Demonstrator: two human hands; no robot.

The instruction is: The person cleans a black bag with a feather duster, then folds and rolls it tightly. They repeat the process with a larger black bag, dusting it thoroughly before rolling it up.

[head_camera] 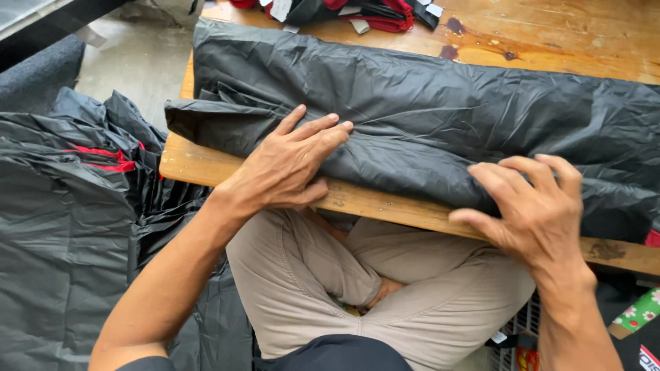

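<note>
A long folded sheet of black fabric (pixel 426 117) lies across the near edge of a wooden desk (pixel 550 34), creased and stacked in layers, its left end bunched into loose folds. The left hand (pixel 285 165) rests flat on the fabric near that left end, fingers stretched out and together, its grip released and holding nothing. The right hand (pixel 536 206) presses on the fabric's near fold further along, fingers curled over the edge with the thumb below by the desk's rim; whether it pinches the cloth I cannot tell. Beneath the desk are the person's crossed legs in beige trousers (pixel 385 288). To the left sits a heap of black material with red trim (pixel 75 206). At the desk's far edge lie red and black pieces (pixel 371 12).
</note>
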